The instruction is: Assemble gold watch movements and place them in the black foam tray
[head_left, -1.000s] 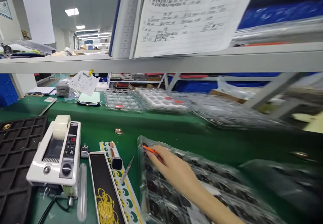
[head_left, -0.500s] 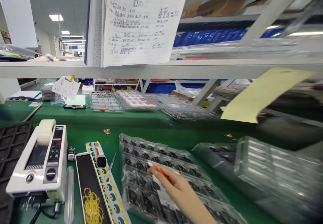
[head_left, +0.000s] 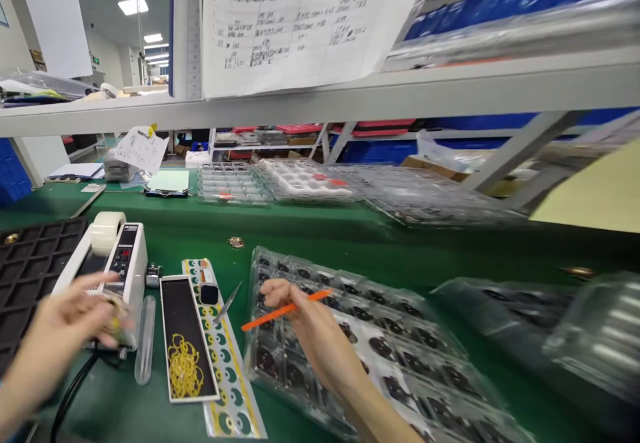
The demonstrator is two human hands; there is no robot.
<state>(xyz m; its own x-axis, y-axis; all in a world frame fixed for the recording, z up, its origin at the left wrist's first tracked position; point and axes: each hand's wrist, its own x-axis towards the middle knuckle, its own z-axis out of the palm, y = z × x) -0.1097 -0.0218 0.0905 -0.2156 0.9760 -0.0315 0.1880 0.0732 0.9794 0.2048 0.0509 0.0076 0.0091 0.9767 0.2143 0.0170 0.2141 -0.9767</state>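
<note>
Both hands are up now: my right hand grips the orange stick, lifted off the clear tray it touched a moment ago. My left hand has come in, blurred, at the tape dispenser; its grip I cannot tell.

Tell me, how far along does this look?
Hard to judge. The clear tray under the right hand already has dark parts in its pockets. That hand holds an orange stick over it; the blurred left hand is at the tape dispenser. Another tray lies beside.
</note>
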